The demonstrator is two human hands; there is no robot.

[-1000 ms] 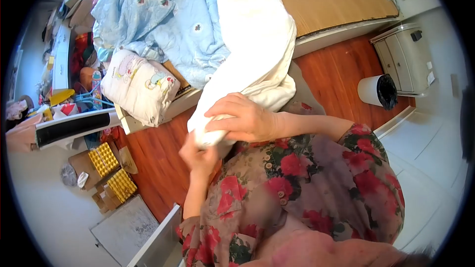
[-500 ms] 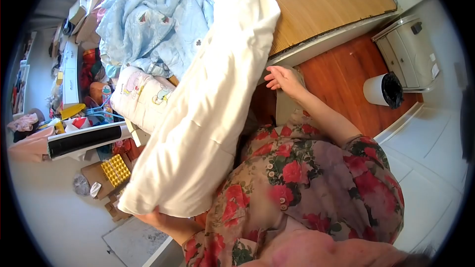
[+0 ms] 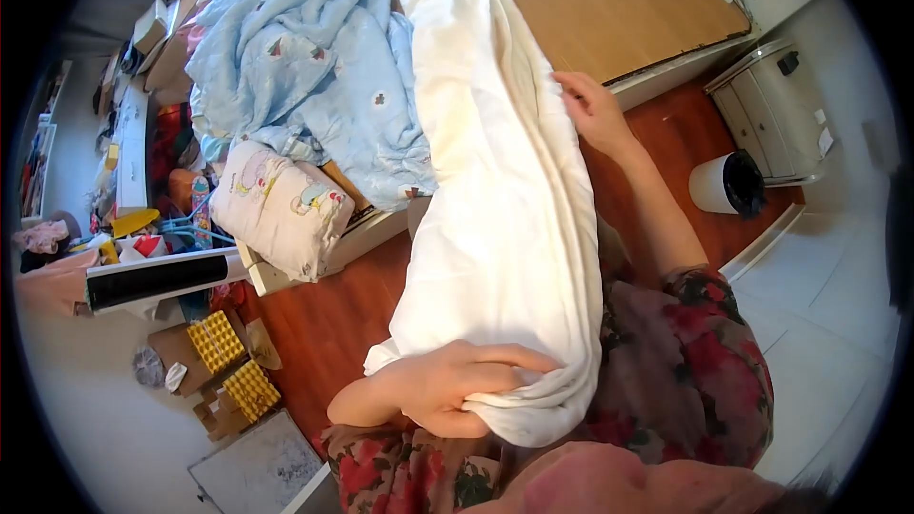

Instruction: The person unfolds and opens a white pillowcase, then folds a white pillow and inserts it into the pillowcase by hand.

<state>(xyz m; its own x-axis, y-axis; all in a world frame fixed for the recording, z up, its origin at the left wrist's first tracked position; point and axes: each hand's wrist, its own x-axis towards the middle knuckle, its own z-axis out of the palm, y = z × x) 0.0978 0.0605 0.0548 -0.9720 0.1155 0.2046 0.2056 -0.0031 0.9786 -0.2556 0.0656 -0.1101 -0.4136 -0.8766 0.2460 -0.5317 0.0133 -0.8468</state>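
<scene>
A long white quilt (image 3: pixel 476 219), folded lengthwise in layers, stretches from the bed down to my body. At its near end my left hand (image 3: pixel 457 385) has its fingers wrapped over the bunched layers. My right hand (image 3: pixel 592 114) is at the quilt's right edge farther up, fingertips against the fabric and fingers partly extended; no firm grip shows. Beside the quilt on the left lies a crumpled light blue blanket (image 3: pixel 324 67) with small printed figures. A pale pink pillow (image 3: pixel 281 205) with cartoon prints rests at the bed's corner.
The bare wooden bed board (image 3: pixel 619 9) lies to the right of the quilt. A white bin (image 3: pixel 712 185) with a black liner stands by a pale cabinet (image 3: pixel 773 114). Cardboard with yellow egg trays (image 3: pixel 216 341) sits on the floor at left, below a cluttered shelf.
The quilt's near end has moved right and its folded layers now show. My left hand has come from beneath it to on top, gripping. My right hand has reached up to the edge.
</scene>
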